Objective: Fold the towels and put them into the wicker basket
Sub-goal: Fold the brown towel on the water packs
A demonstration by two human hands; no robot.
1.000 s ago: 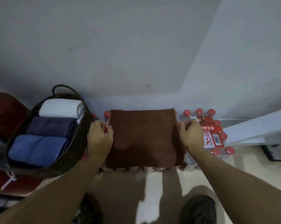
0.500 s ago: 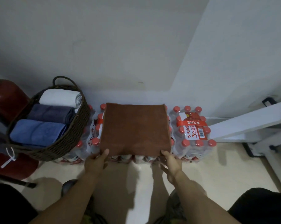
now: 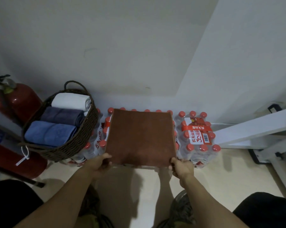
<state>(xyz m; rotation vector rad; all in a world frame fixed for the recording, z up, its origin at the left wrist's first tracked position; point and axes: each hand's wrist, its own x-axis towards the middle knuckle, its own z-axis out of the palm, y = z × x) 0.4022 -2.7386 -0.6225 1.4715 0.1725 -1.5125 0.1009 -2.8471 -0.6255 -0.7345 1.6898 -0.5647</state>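
- Three rolled towels, white (image 3: 69, 100), grey-blue (image 3: 61, 115) and blue (image 3: 50, 133), already lie side by side in the wicker basket (image 3: 76, 142), which stands well off to the left of the left grip and a little beyond it.
- The left hand (image 3: 100, 162) pinches the near left corner of the brown towel (image 3: 141, 137), thumb on top and fingers curled under the edge.
- The brown towel lies flat on the packs of water bottles (image 3: 198, 139) that serve as the surface; it stretches straight away from both grips toward the wall, its near edge running between them, and its shape looks close to square.
- The right hand (image 3: 181, 167) grips the near right corner the same way.
- Judged from this, the next fold or roll goes forward, away from the grips, and the left hand is the nearer one for carrying the bundle to the basket.
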